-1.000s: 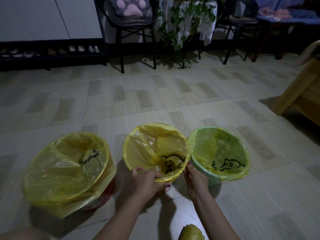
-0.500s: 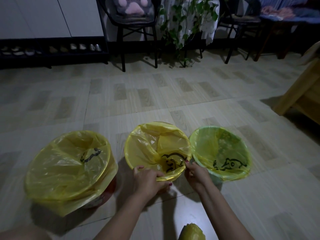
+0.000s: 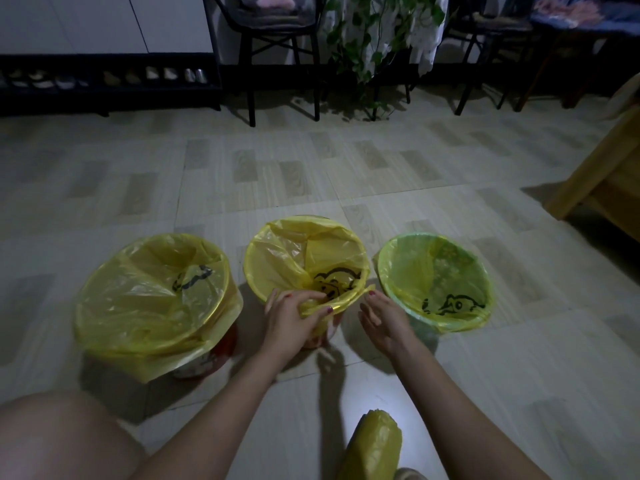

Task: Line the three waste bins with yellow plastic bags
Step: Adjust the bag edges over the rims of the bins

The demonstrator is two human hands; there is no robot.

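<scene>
No words, brand names or numbers can be read anywhere. The only markings are black line drawings printed on the yellow bags: a cartoon face on the middle bag, just beyond the left hand; a small cartoon animal on the right bag, just past the right hand; and a creased, unclear black outline on the left bag, well to the left of the left hand.

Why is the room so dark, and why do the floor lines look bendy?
Head view: the light is dim, with one brighter patch on the floor near the bag roll; the arms and the middle bin cast soft shadows; the wide-angle lens curves the tile lines toward the edges; the far chairs look dark and soft.
</scene>
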